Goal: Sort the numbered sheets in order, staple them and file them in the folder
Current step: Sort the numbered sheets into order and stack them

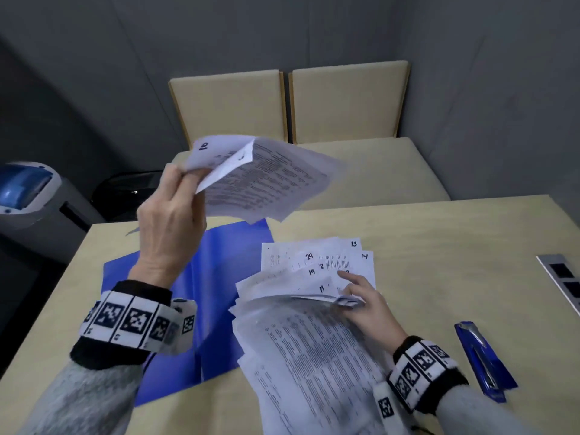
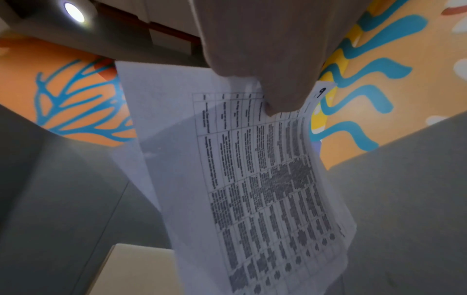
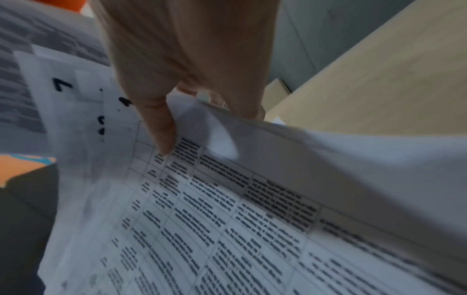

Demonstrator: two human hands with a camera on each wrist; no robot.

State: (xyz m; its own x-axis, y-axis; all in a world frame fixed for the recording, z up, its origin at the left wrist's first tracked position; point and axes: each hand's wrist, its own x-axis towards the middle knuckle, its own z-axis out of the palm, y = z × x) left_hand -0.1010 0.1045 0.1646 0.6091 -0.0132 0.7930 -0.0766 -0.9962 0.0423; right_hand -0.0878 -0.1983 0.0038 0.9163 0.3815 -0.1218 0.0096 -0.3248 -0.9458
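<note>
My left hand (image 1: 171, 208) is raised above the table and pinches a small bundle of numbered sheets (image 1: 260, 177) by one corner; the left wrist view shows the same printed sheets (image 2: 257, 179) hanging from the fingers. A fanned pile of numbered sheets (image 1: 317, 268) lies on the table, with handwritten numbers showing at the corners. My right hand (image 1: 361, 296) grips a lifted part of this pile (image 3: 303, 179), thumb on top and fingers under the raised pages. An open blue folder (image 1: 219, 277) lies flat to the left of the pile. A blue stapler (image 1: 483, 359) rests at the right.
The beige table (image 1: 439, 233) carries a grey socket panel (image 1: 565, 277) at its right edge. Two cream cushioned seats (image 1: 288, 105) stand behind it. A grey and blue machine (image 1: 28, 189) and a black bin (image 1: 128, 193) stand at the left.
</note>
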